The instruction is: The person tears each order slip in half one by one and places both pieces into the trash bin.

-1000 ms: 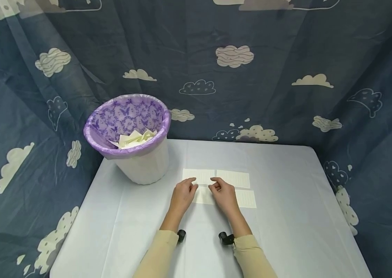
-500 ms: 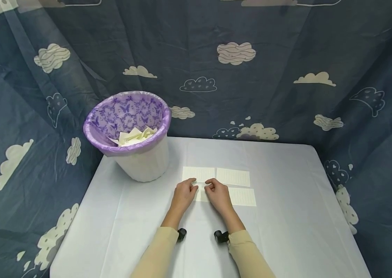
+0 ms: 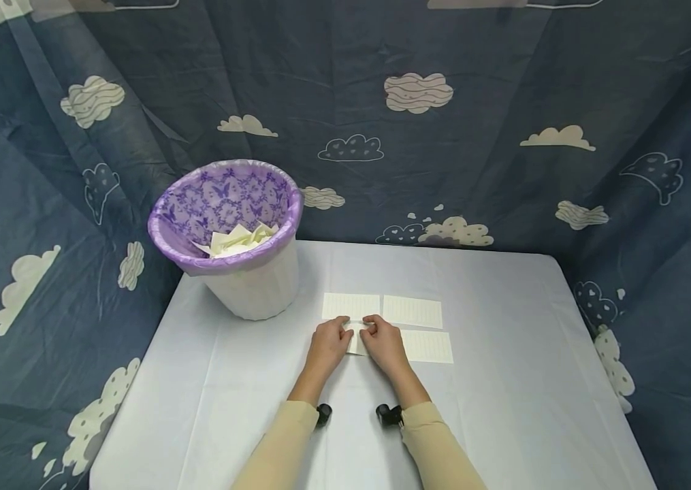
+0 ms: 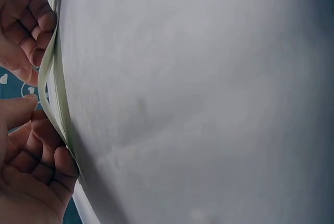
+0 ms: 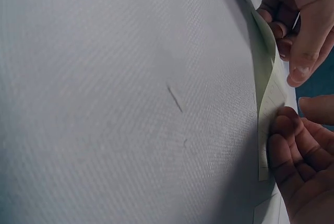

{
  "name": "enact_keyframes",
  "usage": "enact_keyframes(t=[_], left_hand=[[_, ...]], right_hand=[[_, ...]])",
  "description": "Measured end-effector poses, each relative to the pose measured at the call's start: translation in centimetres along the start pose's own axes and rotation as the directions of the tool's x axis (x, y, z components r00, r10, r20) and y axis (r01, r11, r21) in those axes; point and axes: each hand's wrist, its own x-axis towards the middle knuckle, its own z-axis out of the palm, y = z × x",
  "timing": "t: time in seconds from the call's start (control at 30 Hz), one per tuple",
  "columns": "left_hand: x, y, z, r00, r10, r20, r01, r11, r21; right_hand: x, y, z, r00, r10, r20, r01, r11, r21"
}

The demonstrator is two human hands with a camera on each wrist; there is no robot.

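Note:
In the head view a pale-yellow lined paper slip (image 3: 356, 341) lies between my two hands at the middle of the table. My left hand (image 3: 328, 341) has its curled fingers at the left end of the slip, my right hand (image 3: 384, 346) at its right part. The wrist views show the slip (image 4: 60, 96) bowing up off the table between the curled fingertips. Both thumbs stretch toward each other above the paper. In the right wrist view the lined face of the slip (image 5: 271, 114) leans against the right fingers. The hands hide much of it.
Three more lined slips lie close by: one behind left (image 3: 351, 305), one behind right (image 3: 412, 312), one right of my right hand (image 3: 429, 346). A white bin (image 3: 259, 289) with a purple liner (image 3: 222, 197) holds crumpled papers (image 3: 239, 241). A cloud-patterned curtain (image 3: 333, 82) surrounds the white table (image 3: 504, 381).
My right hand has moved left toward my left hand, which has shifted slightly right. The gap between them has narrowed, and the left end of the slip has moved right and lifted.

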Motion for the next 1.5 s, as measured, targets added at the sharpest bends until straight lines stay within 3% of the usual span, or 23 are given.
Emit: enact_keyframes(t=[0.43,0.97,1.27,1.5], left_hand=[[0.2,0.3,0.1,0.999,0.009,0.035,-0.009,1.000,-0.022],[-0.6,0.4,0.4,0.999,0.054,-0.001,-0.054,0.994,-0.096],[-0.8,1.1,-0.4,0.996,0.075,0.037,-0.072,0.993,-0.093],[-0.7,2.1,-1.2,0.992,0.127,0.010,-0.126,0.989,-0.074]], right_hand=[[0.1,-0.2,-0.1,0.999,-0.010,0.042,0.012,0.999,-0.037],[-0.4,-0.1,-0.1,0.999,-0.012,0.042,0.013,1.000,-0.025],[-0.9,-0.8,-0.8,0.999,-0.027,0.040,0.027,1.000,-0.011],[-1.1,-2.1,-2.2,0.999,-0.019,0.028,0.019,1.000,0.021]])
